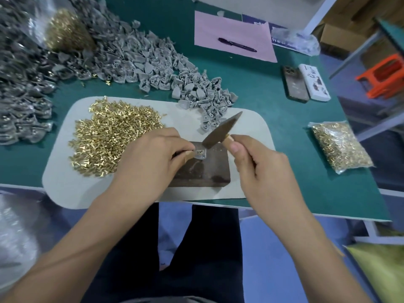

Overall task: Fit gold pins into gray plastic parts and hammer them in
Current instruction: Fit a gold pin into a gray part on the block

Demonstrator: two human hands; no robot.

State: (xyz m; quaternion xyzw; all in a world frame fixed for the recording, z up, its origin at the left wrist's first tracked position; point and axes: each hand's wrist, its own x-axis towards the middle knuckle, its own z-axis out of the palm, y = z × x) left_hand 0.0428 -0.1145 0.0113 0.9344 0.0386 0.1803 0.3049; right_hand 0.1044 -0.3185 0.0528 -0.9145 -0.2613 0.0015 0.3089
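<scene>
Two hands (150, 158): one hammer (220, 131), perhaps one part (200, 153).

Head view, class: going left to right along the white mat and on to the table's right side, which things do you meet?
Loose gold pins → left hand → gray plastic part → hammer → right hand → bag of gold pins.

- A small assembly workshop: a green-topped workbench (306, 132) carries bulk heaps of gray plastic parts (135, 60) and loose gold pins (109, 138).
- A sealed bag of pins (341, 147) waits nearby.
- Cardboard boxes (345, 33) stand behind the bench.
</scene>
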